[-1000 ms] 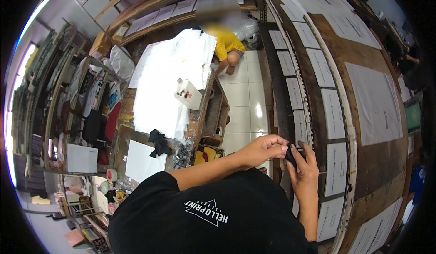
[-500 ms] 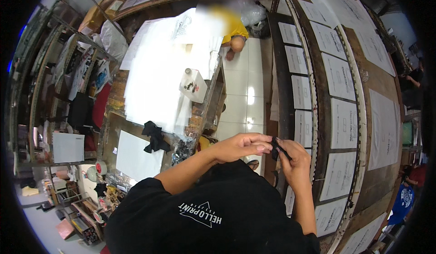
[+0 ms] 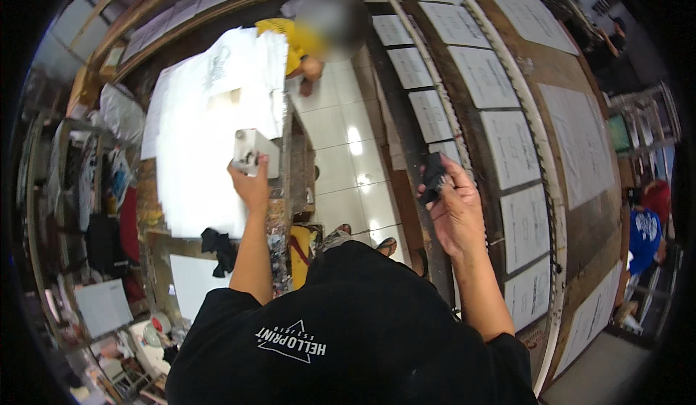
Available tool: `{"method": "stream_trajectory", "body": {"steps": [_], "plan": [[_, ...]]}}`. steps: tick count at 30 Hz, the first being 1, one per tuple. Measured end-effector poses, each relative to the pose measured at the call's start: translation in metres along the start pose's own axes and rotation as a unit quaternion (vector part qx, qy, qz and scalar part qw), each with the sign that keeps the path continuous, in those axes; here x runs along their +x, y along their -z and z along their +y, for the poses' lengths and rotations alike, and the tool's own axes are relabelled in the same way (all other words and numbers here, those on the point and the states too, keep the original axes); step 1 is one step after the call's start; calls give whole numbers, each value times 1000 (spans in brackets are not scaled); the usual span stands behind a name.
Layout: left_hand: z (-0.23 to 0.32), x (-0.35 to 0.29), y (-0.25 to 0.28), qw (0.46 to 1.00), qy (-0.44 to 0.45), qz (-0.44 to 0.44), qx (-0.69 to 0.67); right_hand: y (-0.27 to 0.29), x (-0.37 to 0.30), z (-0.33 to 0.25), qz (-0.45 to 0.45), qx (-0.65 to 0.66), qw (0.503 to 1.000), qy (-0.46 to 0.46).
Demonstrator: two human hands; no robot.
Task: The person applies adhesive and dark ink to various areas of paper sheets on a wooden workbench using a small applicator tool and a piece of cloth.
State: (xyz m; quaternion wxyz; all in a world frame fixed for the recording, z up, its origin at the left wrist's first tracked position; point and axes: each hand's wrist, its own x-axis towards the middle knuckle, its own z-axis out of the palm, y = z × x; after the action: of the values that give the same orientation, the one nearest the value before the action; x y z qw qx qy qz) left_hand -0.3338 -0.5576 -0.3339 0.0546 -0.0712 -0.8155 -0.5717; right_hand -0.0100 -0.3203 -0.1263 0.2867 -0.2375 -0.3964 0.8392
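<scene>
My left hand (image 3: 251, 185) is closed around the lower end of a white rectangular can (image 3: 251, 144), which has a round cap and dark smudges on its side. The can is at the right edge of a stack of white sheets (image 3: 196, 137); whether it is lifted cannot be told. On my right, a crumpled black cloth (image 3: 433, 176) is pinched in my right hand (image 3: 458, 206), beside the rows of printed sheets. A second black cloth (image 3: 218, 250) lies at the near edge of the stack, partly over a pale board (image 3: 194, 283).
A person in a yellow shirt (image 3: 281, 39) crouches at the stack's far end. Printed sheets (image 3: 483, 86) lie in rows on long dark boards at right. Between runs a tiled floor aisle (image 3: 337, 144). Crowded shelving (image 3: 65, 202) stands at left; a person in blue (image 3: 644, 238) is far right.
My hands have parted. The left has moved left from the black cloth and taken hold of the white can; the right still holds the cloth. The whole view has turned.
</scene>
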Motion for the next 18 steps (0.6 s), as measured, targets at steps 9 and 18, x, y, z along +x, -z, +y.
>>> {"method": "stream_trajectory", "body": {"steps": [9, 18], "plan": [[85, -26, 8, 979, -179, -89, -52, 18, -22, -19, 70, -73, 992, 75], [255, -93, -23, 849, -349, -387, -83, 10, -40, -50, 118, -350, 888, 274]]}}
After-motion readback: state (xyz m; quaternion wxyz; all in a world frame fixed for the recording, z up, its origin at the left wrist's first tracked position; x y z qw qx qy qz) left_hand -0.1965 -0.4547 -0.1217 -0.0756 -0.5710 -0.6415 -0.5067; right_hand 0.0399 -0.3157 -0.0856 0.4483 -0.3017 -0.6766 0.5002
